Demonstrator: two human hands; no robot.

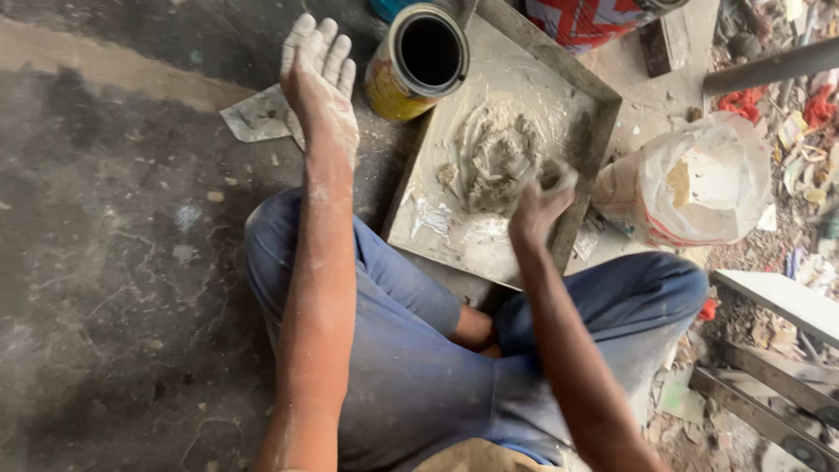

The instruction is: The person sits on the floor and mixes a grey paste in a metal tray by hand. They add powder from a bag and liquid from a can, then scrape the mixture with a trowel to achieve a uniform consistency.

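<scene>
Head view. Nearest the camera: the person's crossed legs in blue trousers (411, 367), seated on a dark concrete floor (114, 262). Landmark for all positions below: the square tray (603, 114), which lies on the floor just beyond the knees.

Containers:
- Square tray: shallow, raised rim, inner face smeared pale grey. At its centre sits a heap of putty (494, 157), grey-white, wet-looking, rough and furrowed with finger tracks; thin smears spread toward the near corner.
- Round tin (418, 61): at the tray's far left corner, touching or overlapping its rim, tipped toward the camera. Yellow side wall, open mouth; interior reads dark, contents cannot be told.
- White plastic sack (690, 183): just right of the tray, crumpled, mouth gathered; contents hidden.
- Red and white container (581, 22): beyond the tray's far edge, cut off by the frame.

Hands:
- Right hand (537, 205): over the tray's near right edge, fingers curled together around a small grey lump of putty (555, 173), just right of the main heap. Motion blur; grip detail is unclear.
- Left hand (319, 74): left of the tray, beside the tin, flat, fingers apart and extended, holding nothing, coated in pale dust to the wrist.

A flat grey metal scrap (258, 118) lies on the floor left of the tray, partly under the left hand. Rubble and litter (786, 149) lie right of the tray, past the sack.
</scene>
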